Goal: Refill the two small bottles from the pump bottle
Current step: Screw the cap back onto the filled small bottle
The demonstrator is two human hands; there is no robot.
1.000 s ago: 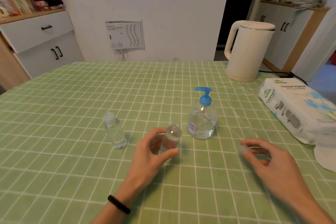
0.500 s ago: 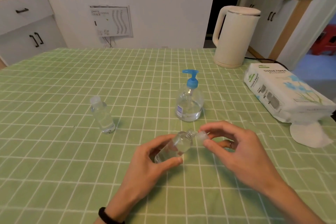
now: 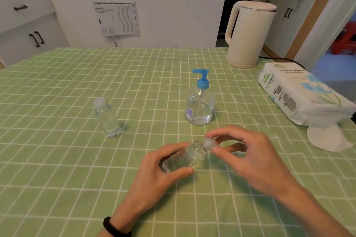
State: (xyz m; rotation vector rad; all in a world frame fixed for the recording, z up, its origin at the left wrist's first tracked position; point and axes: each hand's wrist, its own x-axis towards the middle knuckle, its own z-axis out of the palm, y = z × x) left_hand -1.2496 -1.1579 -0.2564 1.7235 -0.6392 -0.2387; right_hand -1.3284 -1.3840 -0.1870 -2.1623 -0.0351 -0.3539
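Through the head camera, my left hand (image 3: 154, 169) grips one small bottle (image 3: 185, 157), thumb beneath and fingers curled over its body. It is tilted with the neck pointing right. My fingers cover part of it, and I cannot tell whether its base touches the cloth or how much clear liquid it holds. My right hand (image 3: 248, 156) pinches the cap (image 3: 209, 143) at the neck between thumb and forefinger. I cannot tell whether the cap is screwed on or loose. A black wristband (image 3: 115, 227) on my left wrist is cut off by the bottom edge.

The second small bottle (image 3: 107, 119) stands upright and capped, well apart to the left. The pump bottle (image 3: 200, 106), with its blue pump head, stands upright just beyond my hands, with liquid in its lower part.

Everything sits on a green tablecloth (image 3: 77, 179) with a white grid. A cream kettle (image 3: 248, 34) stands at the far right, and a tissue pack (image 3: 300, 94) lies near the right edge. Behind are a white wall with a panel (image 3: 116, 18) and, at left, a white cabinet (image 3: 25, 25) partly out of frame.
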